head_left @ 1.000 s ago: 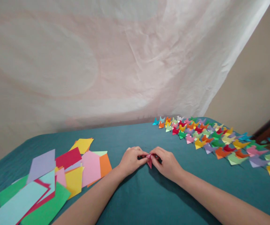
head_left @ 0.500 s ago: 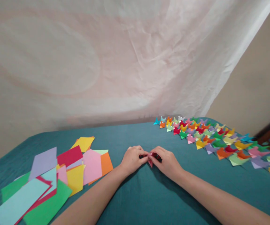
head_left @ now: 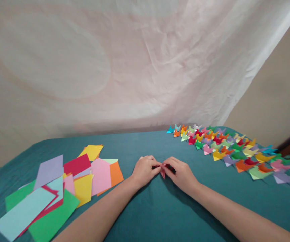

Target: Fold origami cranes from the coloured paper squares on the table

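Note:
A small folded piece of pink paper [head_left: 163, 173] is pinched between my two hands, just above the middle of the green-blue tablecloth. My left hand [head_left: 146, 170] grips its left side with thumb and forefinger. From the other side, my right hand [head_left: 181, 172] closes thumb and fingertips on the same paper. One pointed end hangs down below the fingertips; the upper part is mostly covered by my fingers.
Loose sheets of coloured paper [head_left: 101, 178] lie overlapping on the left of the tablecloth [head_left: 140, 218]. Rows of small folded paper birds [head_left: 219, 155] stand along the right side. A pale cloth [head_left: 135, 67] hangs behind the table.
The view has shifted slightly, so the table's contents sit a little further right. Both hands keep their pinch on the pink paper, with only slight finger movement.

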{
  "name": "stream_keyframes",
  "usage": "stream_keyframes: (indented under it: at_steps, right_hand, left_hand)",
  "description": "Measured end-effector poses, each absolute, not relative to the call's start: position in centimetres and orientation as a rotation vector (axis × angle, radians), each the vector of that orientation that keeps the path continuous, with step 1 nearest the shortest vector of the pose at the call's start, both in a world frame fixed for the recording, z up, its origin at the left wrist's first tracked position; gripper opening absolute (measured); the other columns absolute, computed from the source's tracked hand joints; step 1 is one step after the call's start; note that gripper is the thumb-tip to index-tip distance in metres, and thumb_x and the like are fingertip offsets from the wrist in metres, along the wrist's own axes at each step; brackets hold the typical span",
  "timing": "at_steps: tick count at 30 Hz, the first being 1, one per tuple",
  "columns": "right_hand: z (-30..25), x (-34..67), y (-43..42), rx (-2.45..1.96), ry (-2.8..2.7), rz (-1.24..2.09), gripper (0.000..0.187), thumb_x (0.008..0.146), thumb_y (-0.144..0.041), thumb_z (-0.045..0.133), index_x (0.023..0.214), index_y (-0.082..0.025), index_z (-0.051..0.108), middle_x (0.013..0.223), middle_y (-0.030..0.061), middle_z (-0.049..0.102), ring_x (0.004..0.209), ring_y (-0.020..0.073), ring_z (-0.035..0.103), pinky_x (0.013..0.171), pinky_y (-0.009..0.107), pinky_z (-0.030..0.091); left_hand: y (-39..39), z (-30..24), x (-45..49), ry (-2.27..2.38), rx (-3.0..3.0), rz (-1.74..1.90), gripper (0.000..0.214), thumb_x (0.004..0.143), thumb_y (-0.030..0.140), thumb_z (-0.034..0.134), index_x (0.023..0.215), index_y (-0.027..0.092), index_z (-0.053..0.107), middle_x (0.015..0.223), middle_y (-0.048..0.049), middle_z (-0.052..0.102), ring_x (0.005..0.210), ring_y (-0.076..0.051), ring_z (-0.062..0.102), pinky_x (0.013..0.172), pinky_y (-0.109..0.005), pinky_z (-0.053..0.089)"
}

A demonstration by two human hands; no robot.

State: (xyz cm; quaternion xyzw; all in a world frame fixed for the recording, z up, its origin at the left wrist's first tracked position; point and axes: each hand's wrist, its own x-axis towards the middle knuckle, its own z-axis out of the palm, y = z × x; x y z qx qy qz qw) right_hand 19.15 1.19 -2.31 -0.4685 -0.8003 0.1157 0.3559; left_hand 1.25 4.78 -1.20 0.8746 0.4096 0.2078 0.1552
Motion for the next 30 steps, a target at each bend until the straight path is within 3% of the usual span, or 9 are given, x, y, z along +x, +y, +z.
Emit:
stream_keyframes:
  at_steps: [8,15,30]
  right_hand:
    - [-2.4,19.1,1.2,-1.216,-2.076,0.288,0.012,0.087,-0.016,0.048,0.083,-0.019,0.059,0.081,0.0026,0.060,0.073,0.0150,0.056,0.069,0.025,0.044]
    - [-2.3,19.2,1.2,-1.212,-2.060,0.298,0.014,0.087,-0.016,0.047,0.084,-0.020,0.060,0.081,0.0027,0.061,0.072,0.0151,0.057,0.068,0.025,0.045]
    - [-2.5,19.1,1.3,-1.185,-2.081,0.293,0.012,0.088,-0.017,0.049,0.085,-0.020,0.061,0.082,0.0027,0.061,0.074,0.0153,0.058,0.069,0.025,0.046]
  left_hand:
    - [4.8,-0.9,1.2,1.148,2.466,0.573,0.020,0.085,0.034,0.052,0.091,0.029,0.071,0.079,-0.0008,0.061,0.080,-0.016,0.055,0.074,-0.026,0.039]
    - [5.5,0.6,-0.4,0.805,2.414,0.452,0.039,0.080,0.015,0.052,0.116,0.025,0.061,0.093,-0.0019,0.062,0.088,-0.015,0.056,0.083,-0.025,0.041]
    - [5.5,-0.9,0.2,0.950,2.411,0.659,0.020,0.086,0.026,0.054,0.093,0.022,0.072,0.081,-0.0026,0.065,0.079,-0.014,0.058,0.074,-0.023,0.043]
